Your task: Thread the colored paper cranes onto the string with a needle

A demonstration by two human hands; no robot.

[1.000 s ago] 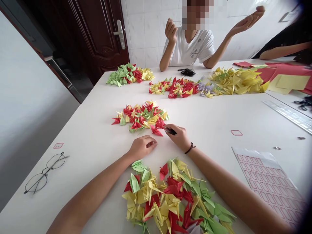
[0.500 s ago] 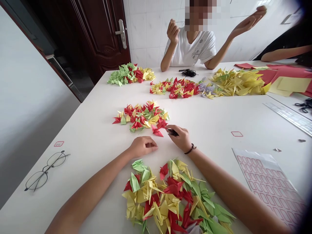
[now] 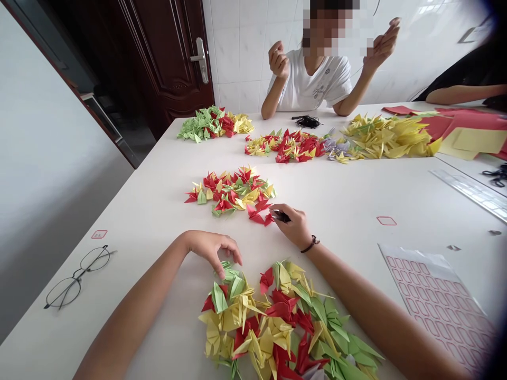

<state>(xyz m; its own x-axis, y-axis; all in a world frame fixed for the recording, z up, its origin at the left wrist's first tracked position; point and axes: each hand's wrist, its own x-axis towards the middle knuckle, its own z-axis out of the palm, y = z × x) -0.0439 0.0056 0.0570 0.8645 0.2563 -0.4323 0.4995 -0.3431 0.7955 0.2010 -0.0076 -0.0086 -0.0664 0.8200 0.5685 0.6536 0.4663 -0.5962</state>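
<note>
From my head camera, the landmark is the big pile of paper cranes point(image 3: 273, 322) on the white table point(image 3: 336, 190), just in front of me. My left hand point(image 3: 209, 248) is half open and holds nothing; its fingertips point(image 3: 220, 272) come down at the pile's far edge, on or just above a green crane point(image 3: 226, 273), I cannot tell which. Beyond the pile, my right hand point(image 3: 293, 227) pinches a small dark thing point(image 3: 282, 216) between thumb and fingers, close beside a red crane point(image 3: 257, 215) of a smaller pile point(image 3: 229, 192). Such a light pinch seems good, it does not crush folded paper.
</note>
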